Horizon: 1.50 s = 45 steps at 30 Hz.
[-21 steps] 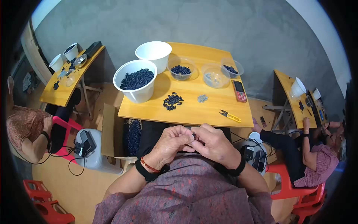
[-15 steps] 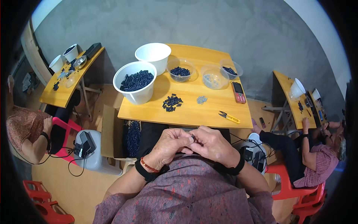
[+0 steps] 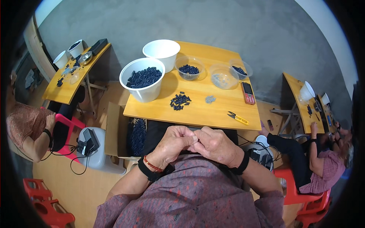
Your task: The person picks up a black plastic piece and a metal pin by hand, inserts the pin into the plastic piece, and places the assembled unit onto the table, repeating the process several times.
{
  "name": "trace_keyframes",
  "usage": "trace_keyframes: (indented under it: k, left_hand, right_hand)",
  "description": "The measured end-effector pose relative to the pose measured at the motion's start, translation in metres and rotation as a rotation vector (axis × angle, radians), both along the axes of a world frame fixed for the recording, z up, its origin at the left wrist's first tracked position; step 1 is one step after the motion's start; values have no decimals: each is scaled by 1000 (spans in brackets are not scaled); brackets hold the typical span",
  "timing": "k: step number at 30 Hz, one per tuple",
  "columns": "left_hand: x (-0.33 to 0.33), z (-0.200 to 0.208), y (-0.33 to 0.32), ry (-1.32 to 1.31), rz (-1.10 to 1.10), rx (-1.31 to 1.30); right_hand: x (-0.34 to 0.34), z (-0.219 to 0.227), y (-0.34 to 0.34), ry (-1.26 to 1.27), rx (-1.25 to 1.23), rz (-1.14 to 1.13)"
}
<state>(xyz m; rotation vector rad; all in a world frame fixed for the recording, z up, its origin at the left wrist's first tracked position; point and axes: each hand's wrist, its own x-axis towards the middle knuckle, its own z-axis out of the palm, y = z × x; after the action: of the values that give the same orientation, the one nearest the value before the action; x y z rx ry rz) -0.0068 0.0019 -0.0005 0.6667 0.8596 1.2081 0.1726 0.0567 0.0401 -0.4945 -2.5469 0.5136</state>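
Note:
My left hand (image 3: 172,143) and my right hand (image 3: 220,147) meet in front of my lap, close to the table's near edge. Thumbs and fingertips of both are pinched together, and whatever lies between them is hidden. On the yellow wooden table (image 3: 213,114), a loose pile of short black tubes (image 3: 179,101) lies beyond my hands, with a small heap of little pale grey parts (image 3: 210,99) to its right. Yellow-handled thread snips (image 3: 238,117) rest near the right front edge. A white bucket (image 3: 146,92) full of black tubes stands at the left.
Behind that bucket is a second white bucket (image 3: 161,51). Clear plastic bowls (image 3: 224,83) and a red mobile phone (image 3: 248,94) sit farther right. A cardboard box (image 3: 113,131) of black pieces is below the table. People sit at side tables; cables trail over a grey stool (image 3: 104,148).
A small dark piece that showed between my fingertips is now covered by them. My hands have moved slightly up, and the view has shifted, so the table sits a little farther right.

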Motion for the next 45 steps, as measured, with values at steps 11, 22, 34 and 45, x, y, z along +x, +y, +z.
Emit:
trace_keyframes:
  k: [11, 22, 34, 45]
  left_hand:
    - [-38, -7, 21, 83, 669, -110]
    - [-162, -68, 19, -118, 1597, -371]
    - [-167, -98, 23, -177, 1508, -524]
    - [-116, -50, 35, 55, 1399, -13]
  right_hand:
    - [-12, -29, 50, 110, -490, -249]
    - [-62, -49, 93, 147, -179, -222]
    - [-82, -61, 95, 71, -82, -219]
    - [-74, -52, 84, 232, -77, -193]
